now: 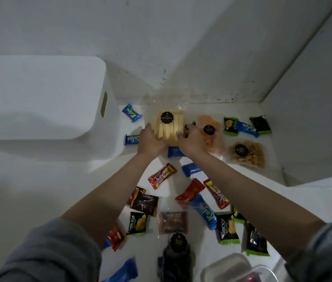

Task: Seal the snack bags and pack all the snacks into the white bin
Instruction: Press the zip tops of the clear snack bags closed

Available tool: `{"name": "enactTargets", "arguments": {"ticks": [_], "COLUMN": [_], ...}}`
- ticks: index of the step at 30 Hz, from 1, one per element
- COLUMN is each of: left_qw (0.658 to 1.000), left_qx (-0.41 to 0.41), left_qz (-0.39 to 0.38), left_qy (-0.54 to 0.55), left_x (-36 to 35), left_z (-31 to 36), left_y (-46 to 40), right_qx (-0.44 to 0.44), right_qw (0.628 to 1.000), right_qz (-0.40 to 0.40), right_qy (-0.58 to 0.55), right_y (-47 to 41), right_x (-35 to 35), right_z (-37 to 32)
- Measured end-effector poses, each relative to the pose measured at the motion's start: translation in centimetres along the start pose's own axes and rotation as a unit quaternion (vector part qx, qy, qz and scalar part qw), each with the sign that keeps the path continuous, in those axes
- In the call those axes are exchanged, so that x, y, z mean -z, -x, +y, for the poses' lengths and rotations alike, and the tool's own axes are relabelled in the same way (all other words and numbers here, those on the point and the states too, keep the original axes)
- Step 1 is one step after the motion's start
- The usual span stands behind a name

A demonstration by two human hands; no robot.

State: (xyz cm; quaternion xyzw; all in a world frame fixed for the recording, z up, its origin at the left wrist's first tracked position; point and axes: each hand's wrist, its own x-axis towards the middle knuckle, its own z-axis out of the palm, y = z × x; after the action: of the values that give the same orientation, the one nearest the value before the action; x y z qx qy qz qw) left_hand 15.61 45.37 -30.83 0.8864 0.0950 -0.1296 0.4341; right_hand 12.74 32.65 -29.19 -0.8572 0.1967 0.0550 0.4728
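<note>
A clear bag of pale yellow sticks [168, 124] with a round black label stands near the back wall. My left hand [150, 142] holds its lower left side and my right hand [189, 142] its lower right side, fingers curled around it. The white bin [38, 110] stands at the left, apart from the bag. Two more clear snack bags lie to the right: an orange one [212, 135] and one with brown pieces [248, 153]. A dark bag [176, 255] lies near me.
Several small wrapped snacks lie scattered on the white surface: blue Kalpa bars [131, 112], red Beng-Beng bars [162, 176], black-and-green Nextar packs [227, 228]. A clear lidded container [234, 269] sits at the bottom right. Walls close the back and right.
</note>
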Motion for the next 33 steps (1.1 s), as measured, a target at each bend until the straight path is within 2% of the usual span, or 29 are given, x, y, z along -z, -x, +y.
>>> {"name": "enactTargets", "arguments": {"ticks": [5,11,15,20,25,30,33], "left_qw": [0.998,0.991,0.985,0.976,0.956,0.951,0.954], "left_qx": [-0.027,-0.111,-0.103,-0.091,-0.155,-0.229,-0.252], "left_qz": [-0.009,-0.042,-0.051,0.013,0.08,0.078,0.074], "left_qy": [0.048,0.068,0.126,0.196,0.236,0.192,0.143], "left_x": [1.2,4.2,6.5,10.0,13.2,14.9,15.7], "left_z": [-0.5,1.9,4.2,7.5,9.7,10.9,11.4], "left_y": [0.4,4.5,7.7,11.5,15.2,19.0,20.4], "right_qx": [-0.001,0.056,0.087,0.13,0.149,0.133,0.165], "right_qw": [0.999,0.998,0.995,0.99,0.988,0.991,0.985], "right_qz": [0.018,0.015,0.031,0.045,0.032,-0.001,0.051], "right_qy": [-0.035,-0.035,-0.035,-0.011,-0.01,-0.009,0.015], "right_y": [1.1,4.2,7.4,12.1,16.2,18.5,19.2], "right_x": [1.6,5.0,7.2,9.8,11.4,12.3,13.0], "right_z": [-1.0,-2.4,-3.4,-4.0,-3.6,-3.6,-4.6]}}
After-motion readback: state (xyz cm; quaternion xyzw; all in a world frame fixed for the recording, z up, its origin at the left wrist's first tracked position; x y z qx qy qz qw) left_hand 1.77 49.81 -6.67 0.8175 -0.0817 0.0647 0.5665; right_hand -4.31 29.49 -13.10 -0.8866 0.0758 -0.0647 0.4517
